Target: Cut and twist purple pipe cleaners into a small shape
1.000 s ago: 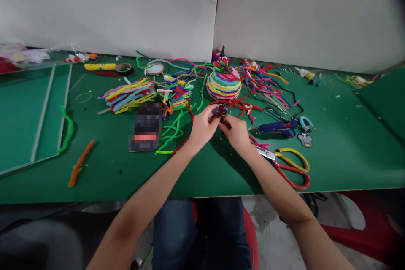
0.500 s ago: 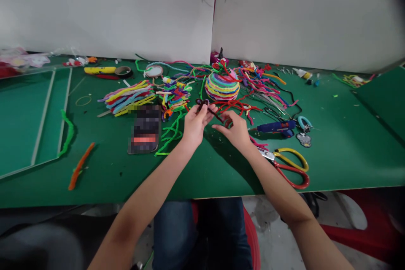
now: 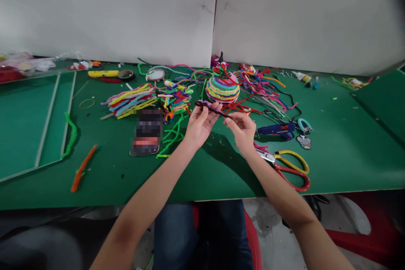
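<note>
The person's left hand (image 3: pixel 201 124) is turning its palm upward and pinching a dark brown and purple fuzzy stem piece (image 3: pixel 218 112) between thumb and fingers, while the piece's looped brown end is sticking out to the left above the thumb. The right hand (image 3: pixel 243 126) is gripping the thin other end between thumb and fingertips, so the piece is stretching across the narrow gap between the two hands, which are staying just apart. The piece is hovering above the smooth green tabletop (image 3: pixel 348 147), on the near side of a round ball wound in striped multicoloured fuzzy stems (image 3: pixel 223 88). Loose red fuzzy stems (image 3: pixel 242 106) are lying at the ball's foot, just beyond the fingers. Beside the right hand, a dark blue plastic glue gun (image 3: pixel 275 129) is resting on its side, and metal scissors with one yellow and one red handle (image 3: pixel 270 157) are lying near the right wrist. To the left of the left hand, bright green fuzzy stems (image 3: pixel 172 133) are sprawling next to a dark rectangular phone-like object (image 3: pixel 146 133) whose face is showing only as blurred blocks. Behind that object, a bundle of straight multicoloured fuzzy stems (image 3: pixel 131 101) is lying beside a jumble of short coloured pieces (image 3: pixel 177 99).
</note>
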`<state>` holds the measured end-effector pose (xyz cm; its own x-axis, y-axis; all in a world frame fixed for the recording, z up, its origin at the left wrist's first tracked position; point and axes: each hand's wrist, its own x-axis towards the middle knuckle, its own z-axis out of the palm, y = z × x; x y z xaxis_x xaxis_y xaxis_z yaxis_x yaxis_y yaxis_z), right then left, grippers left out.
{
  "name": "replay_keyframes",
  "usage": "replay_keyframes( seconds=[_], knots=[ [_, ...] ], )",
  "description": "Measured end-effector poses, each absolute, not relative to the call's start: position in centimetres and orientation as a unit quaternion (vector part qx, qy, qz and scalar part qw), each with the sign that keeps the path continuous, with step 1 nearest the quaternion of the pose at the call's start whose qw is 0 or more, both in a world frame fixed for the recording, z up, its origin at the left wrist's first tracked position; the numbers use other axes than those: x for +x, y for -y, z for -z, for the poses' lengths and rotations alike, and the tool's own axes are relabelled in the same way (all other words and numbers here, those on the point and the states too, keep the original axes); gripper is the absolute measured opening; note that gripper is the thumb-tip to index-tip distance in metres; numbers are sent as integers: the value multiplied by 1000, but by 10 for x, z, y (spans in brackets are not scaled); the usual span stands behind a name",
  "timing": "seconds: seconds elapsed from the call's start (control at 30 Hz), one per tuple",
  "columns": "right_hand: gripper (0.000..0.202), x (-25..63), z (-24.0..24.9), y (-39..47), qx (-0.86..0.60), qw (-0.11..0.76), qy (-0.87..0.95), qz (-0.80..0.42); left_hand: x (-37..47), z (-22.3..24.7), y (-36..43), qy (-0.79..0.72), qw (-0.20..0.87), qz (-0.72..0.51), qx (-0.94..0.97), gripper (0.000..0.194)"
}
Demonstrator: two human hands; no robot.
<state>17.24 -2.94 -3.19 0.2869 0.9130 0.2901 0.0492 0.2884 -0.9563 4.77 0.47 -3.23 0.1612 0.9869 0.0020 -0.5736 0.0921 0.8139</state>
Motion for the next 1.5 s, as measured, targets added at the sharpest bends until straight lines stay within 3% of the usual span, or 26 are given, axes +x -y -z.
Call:
replay_keyframes(
  seconds=[0.2,0.27,0.37,0.47,0.63,0.9,1.2,1.37,1.43,1.5],
  knots=[
    [17,178,29,25,-498,646,467,-342,45,32,-6,-303,638,-565,426,25],
    [11,183,27,24,-531,631,484,-294,40,29,-5,-355,541,-589,484,29],
    [7,192,24,26,-569,562,566,-201,31,21,-1,-437,304,-594,603,39],
    [14,196,21,34,-550,472,671,-155,27,16,5,-379,214,-450,780,33],
    [17,198,16,50,-526,450,709,-131,31,21,10,-294,244,-260,887,31],
    [6,191,5,56,-562,474,630,-253,36,22,17,-361,138,-195,901,27],
    [6,193,15,59,-583,543,437,-417,48,36,22,-332,-25,-262,906,23],
    [25,209,13,72,-576,490,476,-450,50,39,23,-325,46,-283,901,22],
    [42,231,8,86,-599,418,554,-399,48,39,19,-350,144,-307,873,20],
    [34,265,4,106,-654,286,634,-297,45,37,12,-384,275,-341,813,19]
  ],
)
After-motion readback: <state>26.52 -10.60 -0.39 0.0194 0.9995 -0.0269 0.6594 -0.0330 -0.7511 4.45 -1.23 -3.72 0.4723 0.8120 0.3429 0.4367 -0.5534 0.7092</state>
